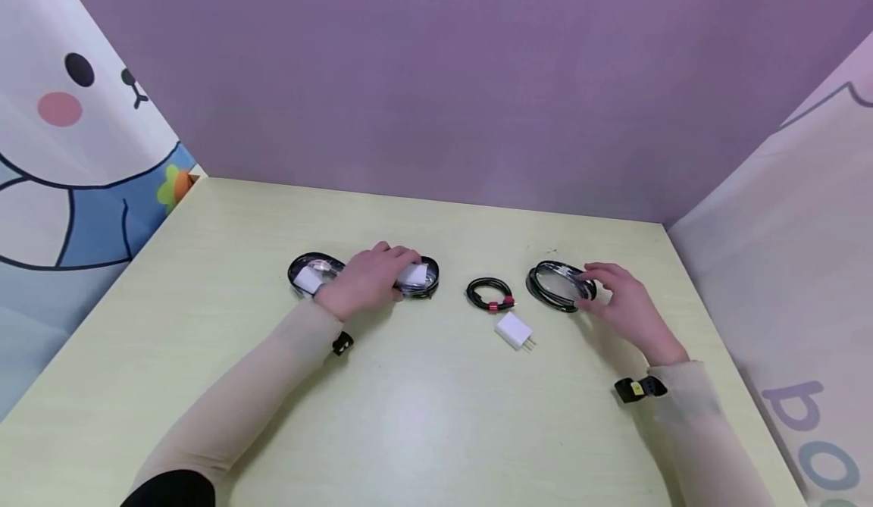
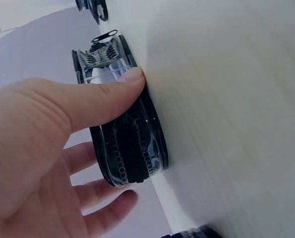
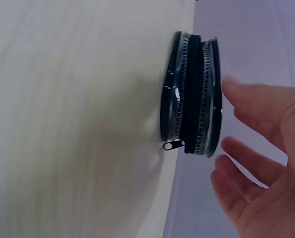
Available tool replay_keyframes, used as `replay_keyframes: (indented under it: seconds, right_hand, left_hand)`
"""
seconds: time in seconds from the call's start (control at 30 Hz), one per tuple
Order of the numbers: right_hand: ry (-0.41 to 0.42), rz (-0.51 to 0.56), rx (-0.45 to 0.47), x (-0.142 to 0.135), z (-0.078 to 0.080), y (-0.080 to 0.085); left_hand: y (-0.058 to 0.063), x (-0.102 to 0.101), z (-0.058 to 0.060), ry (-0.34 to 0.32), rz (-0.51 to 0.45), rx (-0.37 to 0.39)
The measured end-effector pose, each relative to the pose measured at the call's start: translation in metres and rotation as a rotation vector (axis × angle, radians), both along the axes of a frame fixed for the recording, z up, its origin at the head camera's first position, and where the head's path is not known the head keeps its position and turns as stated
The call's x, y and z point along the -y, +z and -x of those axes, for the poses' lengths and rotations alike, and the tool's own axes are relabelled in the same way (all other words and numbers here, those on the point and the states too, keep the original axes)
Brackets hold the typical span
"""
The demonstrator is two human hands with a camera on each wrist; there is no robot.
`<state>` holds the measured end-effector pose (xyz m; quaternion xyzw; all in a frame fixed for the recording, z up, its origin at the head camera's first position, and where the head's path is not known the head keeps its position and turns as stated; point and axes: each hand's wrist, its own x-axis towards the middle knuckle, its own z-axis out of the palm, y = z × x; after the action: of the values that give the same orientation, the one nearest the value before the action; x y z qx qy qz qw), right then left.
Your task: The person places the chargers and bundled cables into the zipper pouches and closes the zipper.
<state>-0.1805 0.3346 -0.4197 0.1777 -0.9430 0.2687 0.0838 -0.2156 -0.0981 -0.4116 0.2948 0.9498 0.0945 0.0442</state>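
My left hand (image 1: 368,278) grips a small clear zip pouch (image 1: 431,280) with black edges. In the left wrist view the thumb lies across the pouch (image 2: 132,144), near its zip pull, with fingers on the far side; something white shows inside. To the right, my right hand (image 1: 629,306) hovers at a similar round pouch (image 1: 535,286). Its loosely bent fingers and thumb are right at the rim of this pouch (image 3: 191,94) in the right wrist view. Between the hands lie a coiled black cable (image 1: 477,302) with red ends and a white plug adapter (image 1: 514,330).
Another black-edged clear pouch (image 1: 308,278), with something white in it, lies left of my left hand. All of this is on a pale wooden table (image 1: 409,416). A purple panel (image 1: 436,90) rises along the back, with printed cloth sheets (image 1: 777,264) at both sides.
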Motion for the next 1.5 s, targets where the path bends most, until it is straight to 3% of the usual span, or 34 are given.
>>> replay_keyframes:
  seconds: [0.33,0.67,0.87,1.07,1.33,1.5]
  right_hand:
    - [0.035,-0.051,0.124,-0.001,0.006,-0.006]
    - [0.025,-0.076,0.106,0.005,-0.001,-0.007]
    - [0.042,-0.079,0.011,0.010,-0.006,-0.007]
    - [0.039,-0.027,-0.108,0.013,-0.007,-0.010]
    - [-0.022,0.058,-0.134,0.014,-0.010,-0.011]
    - [-0.055,0.077,-0.154,0.015,-0.011,-0.009]
  left_hand:
    - [0.002,-0.003,-0.002,-0.065,-0.007,-0.029]
    - [0.007,-0.018,-0.009,-0.142,-0.122,-0.119]
    - [0.002,-0.028,-0.011,-0.168,-0.169,-0.157]
    - [0.003,-0.036,-0.014,-0.184,-0.191,-0.145]
    - [0.003,-0.048,-0.014,-0.201,-0.200,-0.126]
    - [0.005,-0.057,-0.014,-0.219,-0.229,-0.058]
